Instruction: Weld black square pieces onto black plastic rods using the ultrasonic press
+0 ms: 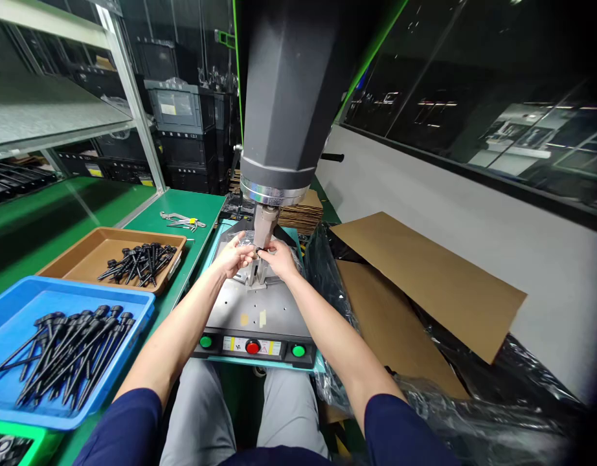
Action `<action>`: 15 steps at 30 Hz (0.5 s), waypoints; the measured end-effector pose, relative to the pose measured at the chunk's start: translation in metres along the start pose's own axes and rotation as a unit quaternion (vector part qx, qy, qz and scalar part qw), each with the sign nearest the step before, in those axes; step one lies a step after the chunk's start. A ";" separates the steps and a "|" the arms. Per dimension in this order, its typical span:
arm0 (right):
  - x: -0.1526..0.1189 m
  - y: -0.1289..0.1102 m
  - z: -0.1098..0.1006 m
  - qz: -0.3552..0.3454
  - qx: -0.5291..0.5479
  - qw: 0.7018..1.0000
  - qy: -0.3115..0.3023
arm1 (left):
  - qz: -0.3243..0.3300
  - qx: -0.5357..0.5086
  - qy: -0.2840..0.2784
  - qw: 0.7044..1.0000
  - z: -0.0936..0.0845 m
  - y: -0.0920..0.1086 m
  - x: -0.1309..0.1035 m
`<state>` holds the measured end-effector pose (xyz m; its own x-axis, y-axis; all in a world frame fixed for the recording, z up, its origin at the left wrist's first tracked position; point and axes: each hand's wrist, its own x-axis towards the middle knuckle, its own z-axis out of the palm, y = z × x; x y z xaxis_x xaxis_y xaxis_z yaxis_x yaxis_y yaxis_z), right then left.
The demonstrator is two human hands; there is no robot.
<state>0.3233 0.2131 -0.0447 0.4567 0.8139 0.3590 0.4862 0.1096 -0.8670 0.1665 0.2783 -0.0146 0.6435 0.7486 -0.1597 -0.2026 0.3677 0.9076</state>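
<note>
Over at the person's twelve o'clock, left hand (236, 257) and right hand (280, 259) pinch a small dark part (259, 251); blue tray (146, 309), ten o'clock.

On my left, a few metal hand tools (184, 222) lie on the green worktop (201, 200), near the upright of a metal shelf (50, 107). Behind them I see a grey crate (179, 110) stacked on black crates (189, 152). On my right, large brown cardboard sheets (429, 278) lie tilted among crumpled plastic film (502, 414), beside a pale wall (386, 188) below dark window panes (454, 103). A cardboard stack (302, 213) sits farther back, behind the machine.
</note>
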 end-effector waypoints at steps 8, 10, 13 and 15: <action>0.001 0.005 0.008 0.015 0.009 1.000 0.020 | -0.003 0.015 0.009 1.000 0.000 0.001 -0.001; 0.002 0.006 0.008 0.022 0.041 0.999 0.009 | 0.000 0.022 0.005 1.000 0.000 0.000 -0.001; 0.002 0.008 0.007 0.031 0.105 0.994 -0.006 | 0.006 0.036 0.000 0.999 0.000 -0.003 -0.002; 0.000 0.009 0.006 0.032 0.124 0.992 -0.011 | 0.009 0.052 -0.001 0.999 0.001 -0.006 -0.003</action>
<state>0.3232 0.2181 -0.0550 0.4632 0.8354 0.2959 0.2569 0.1929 -0.9470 0.1664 0.2736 -0.0197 0.6424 0.7530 -0.1424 -0.1368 0.2955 0.9455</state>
